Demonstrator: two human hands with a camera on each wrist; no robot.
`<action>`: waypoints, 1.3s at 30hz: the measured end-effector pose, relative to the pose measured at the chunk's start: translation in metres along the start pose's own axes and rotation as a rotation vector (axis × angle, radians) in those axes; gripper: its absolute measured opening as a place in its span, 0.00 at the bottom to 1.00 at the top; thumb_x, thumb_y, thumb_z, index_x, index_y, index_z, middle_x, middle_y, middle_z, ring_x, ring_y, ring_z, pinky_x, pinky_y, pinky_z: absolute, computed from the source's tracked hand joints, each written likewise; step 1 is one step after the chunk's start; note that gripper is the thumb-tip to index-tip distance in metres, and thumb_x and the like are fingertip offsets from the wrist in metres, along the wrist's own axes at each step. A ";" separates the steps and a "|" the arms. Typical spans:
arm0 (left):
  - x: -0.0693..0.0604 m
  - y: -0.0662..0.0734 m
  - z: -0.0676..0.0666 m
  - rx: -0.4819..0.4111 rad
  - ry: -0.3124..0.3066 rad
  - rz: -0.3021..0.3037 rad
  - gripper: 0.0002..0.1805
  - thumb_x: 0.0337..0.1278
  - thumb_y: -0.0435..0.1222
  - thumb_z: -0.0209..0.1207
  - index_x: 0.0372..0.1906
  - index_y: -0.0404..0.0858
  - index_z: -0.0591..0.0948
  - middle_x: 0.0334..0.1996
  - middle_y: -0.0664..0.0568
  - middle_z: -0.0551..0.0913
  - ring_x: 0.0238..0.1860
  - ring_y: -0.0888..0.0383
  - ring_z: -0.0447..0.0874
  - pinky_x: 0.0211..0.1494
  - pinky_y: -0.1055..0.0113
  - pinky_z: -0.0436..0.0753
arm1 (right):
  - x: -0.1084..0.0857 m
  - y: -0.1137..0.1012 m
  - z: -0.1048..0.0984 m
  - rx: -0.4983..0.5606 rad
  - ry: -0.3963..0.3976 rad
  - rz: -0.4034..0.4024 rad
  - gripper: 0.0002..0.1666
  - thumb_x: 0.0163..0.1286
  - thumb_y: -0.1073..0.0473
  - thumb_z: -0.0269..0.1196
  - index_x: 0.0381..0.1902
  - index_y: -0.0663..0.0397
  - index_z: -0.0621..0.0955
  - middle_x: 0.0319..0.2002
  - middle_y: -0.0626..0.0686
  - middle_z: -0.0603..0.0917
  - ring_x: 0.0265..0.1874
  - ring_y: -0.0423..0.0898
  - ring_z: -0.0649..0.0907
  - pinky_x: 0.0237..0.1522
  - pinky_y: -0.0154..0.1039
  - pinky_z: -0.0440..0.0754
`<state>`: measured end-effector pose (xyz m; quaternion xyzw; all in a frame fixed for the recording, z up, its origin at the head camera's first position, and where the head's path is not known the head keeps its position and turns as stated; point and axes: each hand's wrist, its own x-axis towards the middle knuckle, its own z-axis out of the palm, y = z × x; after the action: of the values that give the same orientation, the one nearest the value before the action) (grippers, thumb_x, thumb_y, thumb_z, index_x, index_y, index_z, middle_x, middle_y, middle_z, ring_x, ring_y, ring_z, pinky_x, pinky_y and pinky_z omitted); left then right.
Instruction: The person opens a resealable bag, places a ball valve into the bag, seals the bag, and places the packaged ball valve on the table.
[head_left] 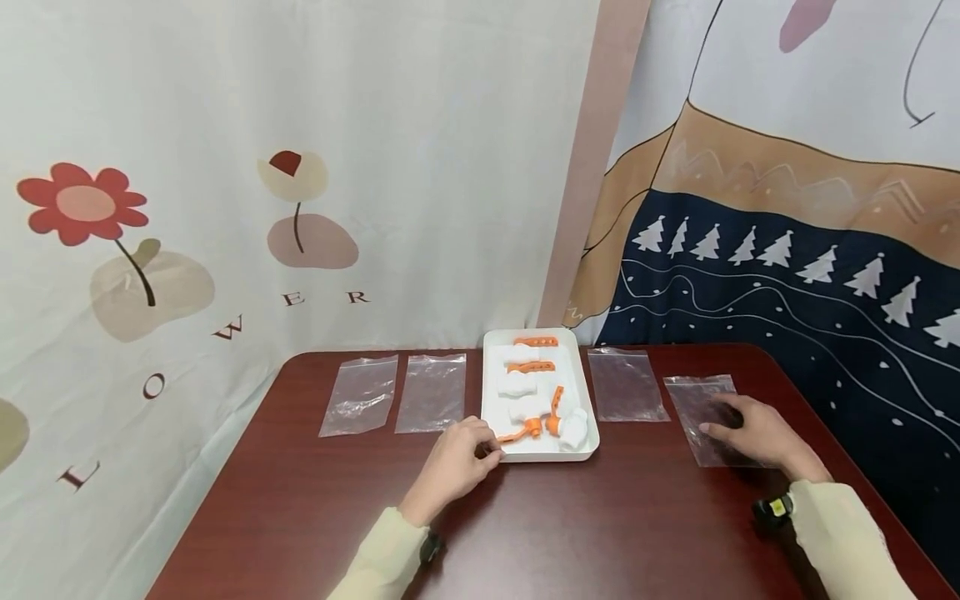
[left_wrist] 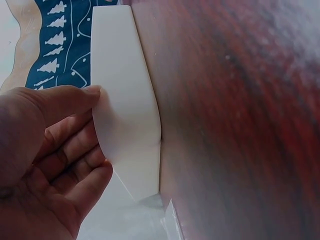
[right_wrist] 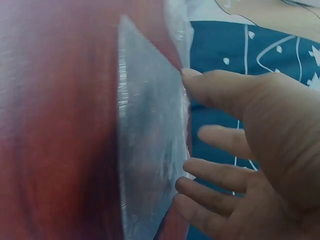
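Left hand (head_left: 453,463): bent fingers at the near left corner of the white tray (head_left: 540,456); whether pinching, cannot tell. Right hand (head_left: 756,429): fingers spread at the rightmost clear bag (head_left: 692,412). Within the tray: orange and white pieces (head_left: 532,367). Other bags (head_left: 431,396) flank it.

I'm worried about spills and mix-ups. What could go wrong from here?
The left hand is at the near corner of the tray; a bump might jolt the orange pieces.

Those at the near end lie close to white pieces, so lifting one could drag another.

The thin bag by the right hand could slide or crumple.
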<state>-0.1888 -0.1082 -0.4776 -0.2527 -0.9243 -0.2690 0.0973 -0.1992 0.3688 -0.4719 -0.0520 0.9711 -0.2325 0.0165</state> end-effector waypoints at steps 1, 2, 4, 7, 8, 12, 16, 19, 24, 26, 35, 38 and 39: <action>0.001 0.000 0.000 0.001 0.001 0.000 0.06 0.54 0.36 0.73 0.26 0.47 0.87 0.26 0.62 0.82 0.34 0.64 0.78 0.60 0.37 0.79 | 0.002 0.000 -0.002 0.018 -0.002 0.025 0.47 0.69 0.41 0.68 0.70 0.72 0.69 0.64 0.78 0.74 0.60 0.74 0.76 0.58 0.73 0.75; 0.001 0.000 -0.001 0.001 0.002 -0.001 0.06 0.54 0.36 0.73 0.26 0.47 0.87 0.26 0.62 0.82 0.34 0.64 0.78 0.59 0.39 0.80 | 0.005 0.001 -0.004 0.040 -0.003 0.051 0.49 0.70 0.39 0.66 0.71 0.73 0.68 0.64 0.78 0.73 0.60 0.74 0.76 0.58 0.72 0.76; 0.001 0.000 -0.001 0.002 0.001 0.001 0.07 0.53 0.36 0.73 0.25 0.47 0.87 0.26 0.62 0.82 0.33 0.65 0.77 0.58 0.41 0.80 | 0.009 0.002 -0.008 0.083 -0.003 0.100 0.52 0.71 0.36 0.64 0.72 0.74 0.64 0.65 0.79 0.73 0.61 0.74 0.76 0.59 0.71 0.77; 0.001 0.000 -0.001 -0.003 0.000 0.000 0.07 0.53 0.36 0.73 0.25 0.47 0.86 0.26 0.62 0.82 0.32 0.65 0.77 0.58 0.40 0.80 | 0.016 0.006 -0.011 0.145 0.005 0.171 0.54 0.72 0.33 0.60 0.73 0.76 0.61 0.64 0.80 0.72 0.60 0.73 0.76 0.58 0.68 0.79; 0.001 0.000 -0.001 -0.007 -0.001 -0.001 0.07 0.53 0.36 0.73 0.25 0.47 0.86 0.25 0.63 0.81 0.32 0.65 0.76 0.58 0.39 0.80 | 0.017 0.007 -0.012 0.160 0.011 0.189 0.55 0.73 0.33 0.60 0.73 0.76 0.61 0.64 0.80 0.72 0.59 0.73 0.77 0.57 0.68 0.79; 0.002 0.001 0.000 -0.023 -0.008 -0.005 0.07 0.54 0.35 0.73 0.25 0.47 0.86 0.25 0.63 0.81 0.32 0.66 0.76 0.60 0.37 0.78 | 0.025 0.015 -0.014 0.215 0.046 0.240 0.52 0.75 0.34 0.57 0.73 0.76 0.62 0.64 0.79 0.72 0.59 0.72 0.77 0.56 0.66 0.79; 0.003 0.001 0.000 -0.020 -0.003 0.000 0.07 0.53 0.35 0.73 0.25 0.48 0.86 0.25 0.63 0.81 0.32 0.67 0.75 0.59 0.38 0.79 | 0.034 0.020 -0.013 0.240 0.112 0.277 0.48 0.76 0.36 0.55 0.71 0.76 0.64 0.63 0.78 0.73 0.57 0.71 0.78 0.55 0.64 0.81; 0.002 0.000 0.000 -0.003 0.005 0.000 0.07 0.53 0.36 0.73 0.25 0.48 0.86 0.25 0.64 0.80 0.31 0.67 0.74 0.54 0.48 0.81 | 0.041 0.023 -0.012 0.213 0.136 0.309 0.48 0.76 0.37 0.55 0.70 0.77 0.65 0.62 0.78 0.74 0.56 0.70 0.78 0.54 0.63 0.81; 0.000 -0.001 0.000 0.013 -0.001 -0.004 0.07 0.53 0.37 0.73 0.25 0.49 0.86 0.24 0.66 0.78 0.31 0.69 0.72 0.42 0.66 0.72 | 0.049 0.024 -0.009 0.187 0.097 0.358 0.48 0.75 0.39 0.55 0.68 0.81 0.67 0.62 0.78 0.74 0.57 0.71 0.76 0.54 0.63 0.80; -0.001 -0.001 0.000 0.014 0.000 -0.002 0.08 0.53 0.37 0.73 0.24 0.49 0.85 0.24 0.66 0.77 0.30 0.69 0.72 0.41 0.66 0.72 | 0.052 0.022 -0.005 0.189 0.095 0.375 0.47 0.73 0.39 0.58 0.67 0.80 0.69 0.62 0.78 0.74 0.57 0.71 0.75 0.53 0.62 0.80; 0.000 -0.001 0.001 -0.011 0.008 0.007 0.09 0.53 0.35 0.74 0.23 0.49 0.85 0.24 0.65 0.79 0.30 0.69 0.73 0.55 0.44 0.80 | 0.055 0.018 0.003 0.185 0.153 0.440 0.32 0.67 0.47 0.68 0.51 0.74 0.81 0.47 0.72 0.82 0.43 0.64 0.78 0.34 0.47 0.80; 0.000 -0.001 0.001 -0.009 0.010 0.009 0.09 0.53 0.35 0.74 0.24 0.48 0.85 0.24 0.65 0.79 0.31 0.69 0.73 0.55 0.43 0.80 | 0.054 0.018 0.003 0.187 0.159 0.438 0.32 0.67 0.47 0.69 0.52 0.74 0.80 0.48 0.73 0.81 0.45 0.65 0.78 0.37 0.50 0.81; 0.000 -0.001 0.001 -0.010 0.010 0.010 0.09 0.53 0.35 0.74 0.24 0.48 0.85 0.24 0.65 0.79 0.31 0.69 0.73 0.55 0.43 0.80 | 0.054 0.018 0.003 0.190 0.161 0.438 0.33 0.67 0.47 0.69 0.53 0.73 0.79 0.49 0.73 0.80 0.45 0.65 0.77 0.38 0.50 0.80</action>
<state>-0.1893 -0.1086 -0.4791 -0.2563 -0.9212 -0.2744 0.1019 -0.2546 0.3774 -0.4834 0.1802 0.9311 -0.3170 -0.0058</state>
